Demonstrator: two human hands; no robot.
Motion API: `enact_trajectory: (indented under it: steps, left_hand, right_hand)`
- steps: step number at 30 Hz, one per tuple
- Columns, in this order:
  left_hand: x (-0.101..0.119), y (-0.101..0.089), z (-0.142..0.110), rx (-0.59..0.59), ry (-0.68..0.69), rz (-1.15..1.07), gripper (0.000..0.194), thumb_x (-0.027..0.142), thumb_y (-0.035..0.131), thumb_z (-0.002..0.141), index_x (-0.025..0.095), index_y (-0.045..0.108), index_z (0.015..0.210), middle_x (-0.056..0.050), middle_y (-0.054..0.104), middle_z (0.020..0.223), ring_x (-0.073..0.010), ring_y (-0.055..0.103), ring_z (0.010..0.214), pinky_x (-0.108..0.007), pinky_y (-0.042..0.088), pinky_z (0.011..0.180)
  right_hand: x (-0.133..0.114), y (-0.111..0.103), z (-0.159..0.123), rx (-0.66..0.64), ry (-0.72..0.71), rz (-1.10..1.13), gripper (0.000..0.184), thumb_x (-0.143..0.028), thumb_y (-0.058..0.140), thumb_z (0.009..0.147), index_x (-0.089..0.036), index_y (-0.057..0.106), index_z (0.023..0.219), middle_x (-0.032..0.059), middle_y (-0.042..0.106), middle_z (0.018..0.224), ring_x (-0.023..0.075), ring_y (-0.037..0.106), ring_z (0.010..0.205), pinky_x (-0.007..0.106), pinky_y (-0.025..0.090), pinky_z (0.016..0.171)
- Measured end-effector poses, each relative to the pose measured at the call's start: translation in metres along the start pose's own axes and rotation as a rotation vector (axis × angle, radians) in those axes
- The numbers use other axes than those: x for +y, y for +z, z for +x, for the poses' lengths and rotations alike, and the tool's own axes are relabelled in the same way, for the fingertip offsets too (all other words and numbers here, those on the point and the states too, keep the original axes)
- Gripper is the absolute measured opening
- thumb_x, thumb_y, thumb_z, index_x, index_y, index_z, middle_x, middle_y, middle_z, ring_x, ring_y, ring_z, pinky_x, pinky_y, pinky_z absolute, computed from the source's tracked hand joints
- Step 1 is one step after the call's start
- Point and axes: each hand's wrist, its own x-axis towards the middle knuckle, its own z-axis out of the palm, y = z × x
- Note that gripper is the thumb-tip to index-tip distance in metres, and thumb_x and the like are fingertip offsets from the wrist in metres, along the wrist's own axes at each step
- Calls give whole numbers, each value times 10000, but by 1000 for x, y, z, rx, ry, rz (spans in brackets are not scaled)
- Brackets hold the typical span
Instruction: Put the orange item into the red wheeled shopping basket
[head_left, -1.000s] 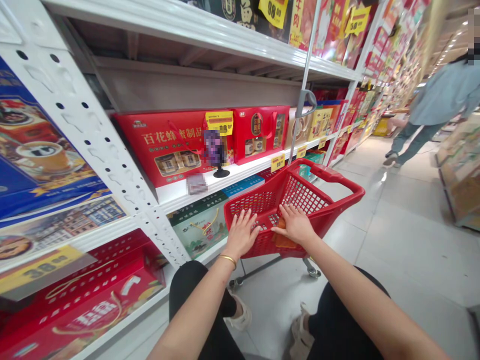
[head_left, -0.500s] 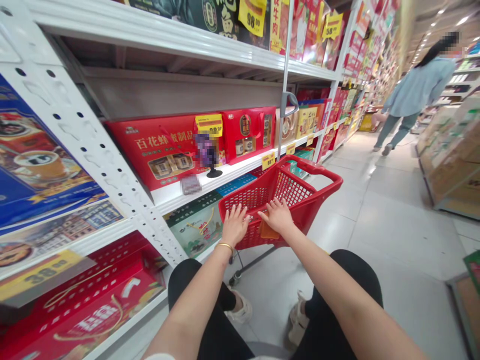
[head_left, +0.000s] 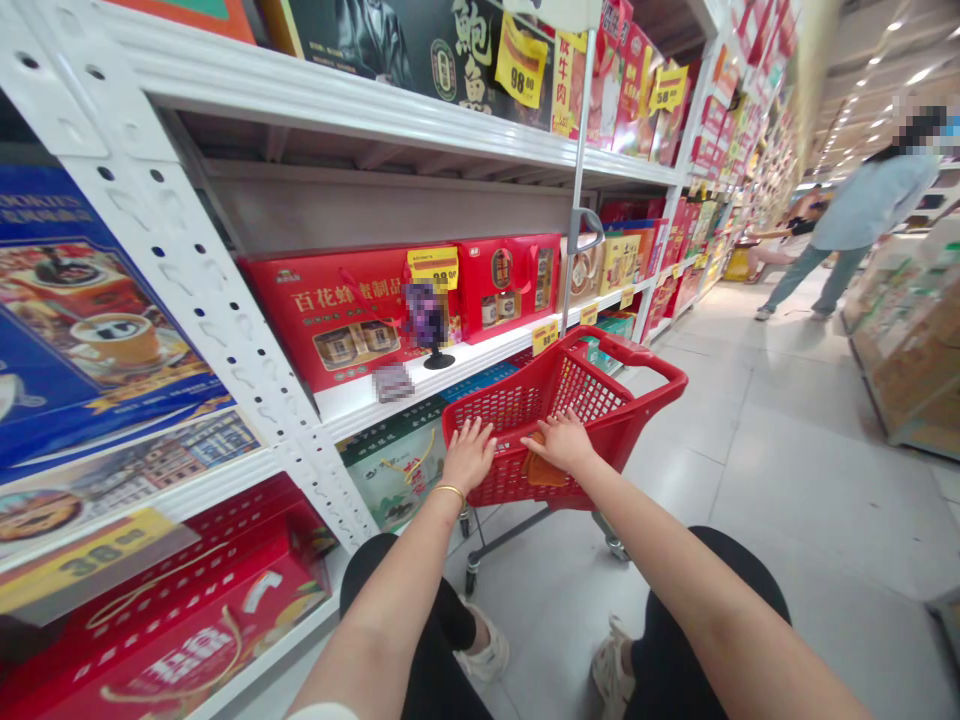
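My left hand [head_left: 469, 456], with a gold bangle on its wrist, rests palm down on the near rim of a red plastic shopping cart [head_left: 626, 375]. My right hand [head_left: 562, 441] lies on the same rim, a little further right, with its fingers spread. Neither hand visibly grips the rim. Just under my right hand, a flat orange-brown item [head_left: 543, 466] lies in the mesh basket, partly hidden by that hand. I cannot tell what it is.
White perforated shelving [head_left: 217, 300] runs along the left, stacked with gift boxes, including a red box [head_left: 330, 320] and yellow price tags. The cart stands beside it on a pale tiled floor [head_left: 675, 450]. Down the aisle are a person in a light blue top [head_left: 874, 205] and cardboard displays [head_left: 900, 350].
The view has tilted slightly, and the person in the light blue top is farther down the aisle. My hands stay on the cart's rim.
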Motion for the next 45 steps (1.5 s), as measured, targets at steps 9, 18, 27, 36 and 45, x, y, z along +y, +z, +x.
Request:
enact_trajectory:
  steps: [9, 18, 27, 36, 45]
  left_hand:
    - [-3, 3, 0, -14, -13, -6, 619, 544, 259, 1139, 271, 466, 1655, -68, 349, 1771, -308, 270, 1657, -520, 264, 1338]
    - [3, 2, 0, -33, -17, -10, 614, 538, 257, 1136, 281, 462, 1656, -61, 355, 1768, -302, 274, 1656, -545, 267, 1335]
    - [-3, -6, -7, -50, -28, 7, 601, 534, 271, 1135, 300, 458, 1656, -48, 349, 1771, -289, 267, 1659, -540, 259, 1337]
    - [3, -2, -7, -37, -47, -21, 627, 579, 260, 1126, 311, 453, 1659, -33, 333, 1777, -298, 245, 1665, -574, 238, 1340]
    - [-1, -3, -10, -11, -45, 7, 614, 564, 261, 1130, 318, 443, 1663, -33, 342, 1774, -293, 255, 1662, -579, 246, 1335]
  right_hand:
    - [6, 4, 3, -21, -95, 28, 755, -793, 326, 1039, -241, 800, 1240, 147, 799, 1231, 352, 651, 1289, 548, 261, 1248]
    - [20, 5, -10, 86, 118, 23, 674, -600, 363, 1086, -156, 622, 1522, 184, 613, 1559, 378, 426, 1547, 655, 19, 1312]
    - [-38, 18, 1, 82, 53, 69, 836, -762, 343, 1028, -143, 627, 1513, 219, 494, 1655, 437, 325, 1595, 666, 49, 1306]
    - [-25, 25, -7, 201, 164, -29, 882, -694, 318, 1042, -16, 542, 1559, 284, 449, 1662, 444, 293, 1608, 661, -1, 1317]
    - [0, 15, -5, 188, 40, -23, 750, -676, 351, 1065, -124, 693, 1439, 207, 457, 1682, 406, 230, 1641, 710, -75, 1299]
